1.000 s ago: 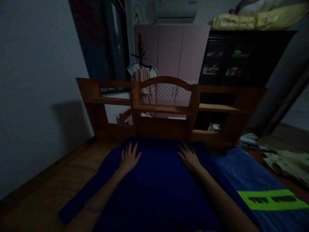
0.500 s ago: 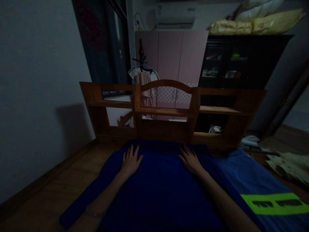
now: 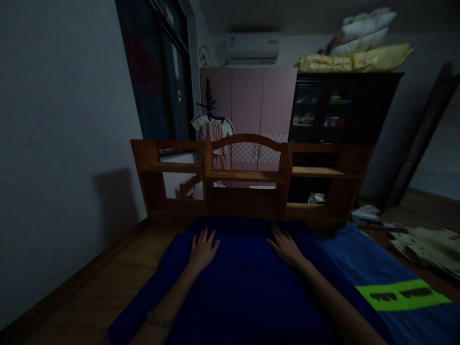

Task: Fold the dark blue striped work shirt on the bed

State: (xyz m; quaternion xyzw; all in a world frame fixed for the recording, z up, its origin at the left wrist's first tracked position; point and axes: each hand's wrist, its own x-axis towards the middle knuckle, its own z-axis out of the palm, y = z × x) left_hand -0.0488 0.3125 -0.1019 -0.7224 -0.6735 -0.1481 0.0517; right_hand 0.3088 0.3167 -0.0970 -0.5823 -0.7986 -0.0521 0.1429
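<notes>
A dark blue long-sleeved shirt (image 3: 237, 282) lies spread flat on a wooden surface, one sleeve (image 3: 134, 299) stretching toward the lower left. My left hand (image 3: 204, 250) rests palm down on the upper left part of the shirt, its fingers spread. Over on the upper right part, my right hand (image 3: 287, 247) also lies flat with fingers apart. Neither hand grips the fabric. To the right of the shirt is a lighter blue cloth (image 3: 359, 258) with a bright green band (image 3: 402, 294) bearing dark marks.
A wooden headboard with shelves (image 3: 244, 175) stands just beyond the shirt. The wall (image 3: 72, 143) borders the bare boards (image 3: 104, 268) on the left. Farther back are a pink wardrobe (image 3: 246, 100), hanging clothes (image 3: 213, 129) and a black cabinet (image 3: 359, 105). Pale cloth (image 3: 427, 249) lies at right.
The camera has tilted upward, so the headboard and room sit lower in the picture. Both hands stay flat on the shirt, with little visible movement across it.
</notes>
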